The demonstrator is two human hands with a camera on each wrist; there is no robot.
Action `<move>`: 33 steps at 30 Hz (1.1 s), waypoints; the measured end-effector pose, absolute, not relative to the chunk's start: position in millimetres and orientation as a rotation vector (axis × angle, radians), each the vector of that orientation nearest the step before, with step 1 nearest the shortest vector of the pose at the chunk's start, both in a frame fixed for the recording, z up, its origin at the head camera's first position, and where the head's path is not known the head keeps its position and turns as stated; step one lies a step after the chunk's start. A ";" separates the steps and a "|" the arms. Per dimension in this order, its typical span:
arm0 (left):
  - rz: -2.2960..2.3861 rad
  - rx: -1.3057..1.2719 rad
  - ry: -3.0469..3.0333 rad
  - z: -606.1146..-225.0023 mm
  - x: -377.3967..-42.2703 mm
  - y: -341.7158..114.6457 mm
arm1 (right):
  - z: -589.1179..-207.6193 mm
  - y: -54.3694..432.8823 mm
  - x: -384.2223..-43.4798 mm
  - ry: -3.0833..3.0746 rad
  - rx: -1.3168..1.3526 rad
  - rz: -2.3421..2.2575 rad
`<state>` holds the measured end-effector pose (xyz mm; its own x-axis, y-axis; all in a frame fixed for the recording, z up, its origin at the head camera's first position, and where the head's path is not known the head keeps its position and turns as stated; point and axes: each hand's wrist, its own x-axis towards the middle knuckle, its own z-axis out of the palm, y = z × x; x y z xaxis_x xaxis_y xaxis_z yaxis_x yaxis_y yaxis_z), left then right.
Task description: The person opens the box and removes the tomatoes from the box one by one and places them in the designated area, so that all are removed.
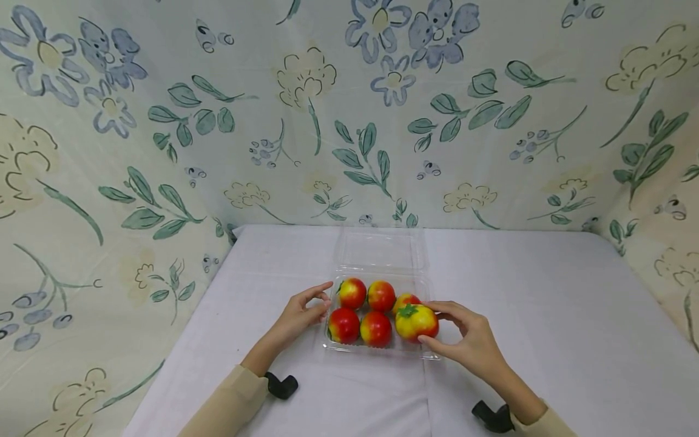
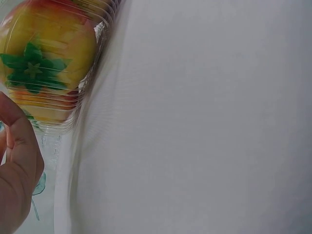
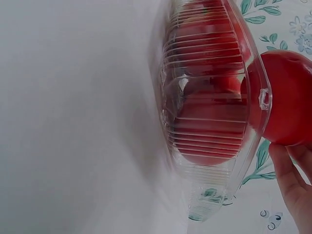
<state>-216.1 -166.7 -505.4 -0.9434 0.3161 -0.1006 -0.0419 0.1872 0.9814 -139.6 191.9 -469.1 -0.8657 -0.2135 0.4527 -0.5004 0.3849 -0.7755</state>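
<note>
In the head view a clear plastic clamshell box (image 1: pixel 382 353) stands on the table with its lid (image 1: pixel 379 250) folded back. Several red-and-yellow tomatoes (image 1: pixel 376 329) sit inside in two rows. My right hand (image 1: pixel 474 334) pinches another tomato (image 1: pixel 417 323) between thumb and fingers over the front right corner, its green star-shaped calyx showing; it partly covers a tomato (image 1: pixel 405 301) behind. The right wrist view has this held tomato (image 3: pixel 288 97) above the box rim. My left hand (image 1: pixel 299 311) holds nothing, its loosely bent fingers right at the box's left side.
A white cloth (image 1: pixel 546 315) covers the table. Floral fabric (image 1: pixel 349 121) rises behind it and along the sides. Black wrist mounts (image 1: pixel 281 386) show at both wrists.
</note>
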 end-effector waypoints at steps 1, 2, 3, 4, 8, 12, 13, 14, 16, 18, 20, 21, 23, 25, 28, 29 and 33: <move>1.821 0.264 2.185 -505.6 -216.1 -166.8 | -468.8 191.9 -139.5 -2.357 0.633 1.479; 1.822 0.266 2.184 -505.6 -216.0 -166.9 | -468.5 192.0 -139.5 -2.348 0.637 1.481; 1.822 0.268 2.184 -505.7 -216.0 -166.9 | -468.1 192.1 -139.7 -2.335 0.647 1.484; 1.822 0.271 2.183 -505.9 -216.0 -167.0 | -468.2 192.3 -140.0 -2.323 0.654 1.487; 1.821 0.274 2.182 -505.9 -215.9 -167.2 | -467.8 194.1 -141.9 -2.287 0.684 1.503; 1.811 0.263 2.189 -506.2 -215.8 -167.3 | -468.6 197.9 -143.9 -2.272 0.696 1.530; 1.809 0.258 2.191 -506.3 -215.8 -167.2 | -468.7 198.9 -144.3 -2.267 0.697 1.541; 1.809 0.253 2.191 -506.1 -215.8 -167.1 | -468.6 199.9 -144.8 -2.263 0.695 1.550; 1.810 0.244 2.194 -505.2 -215.4 -166.8 | -467.9 201.7 -145.7 -2.253 0.686 1.568; 1.809 0.235 2.198 -504.4 -215.3 -166.3 | -467.5 203.5 -146.9 -2.241 0.675 1.584; 1.808 0.233 2.203 -503.6 -215.1 -165.9 | -467.2 205.2 -148.2 -2.233 0.665 1.583; 1.805 0.230 2.206 -503.5 -215.2 -165.8 | -467.2 206.2 -149.0 -2.230 0.658 1.581; 1.805 0.229 2.206 -503.6 -215.4 -165.8 | -467.4 208.0 -150.7 -2.221 0.646 1.583; 1.805 0.229 2.204 -503.3 -215.3 -165.8 | -467.0 209.8 -152.3 -2.212 0.634 1.587; 1.808 0.236 2.201 -503.8 -215.4 -166.1 | -466.2 212.4 -154.7 -2.204 0.603 1.597; 1.807 0.238 2.201 -503.7 -215.5 -166.1 | -465.8 213.1 -155.4 -2.201 0.590 1.604; 1.803 0.244 2.203 -504.4 -216.1 -166.3 | -464.0 215.6 -157.5 -2.201 0.540 1.591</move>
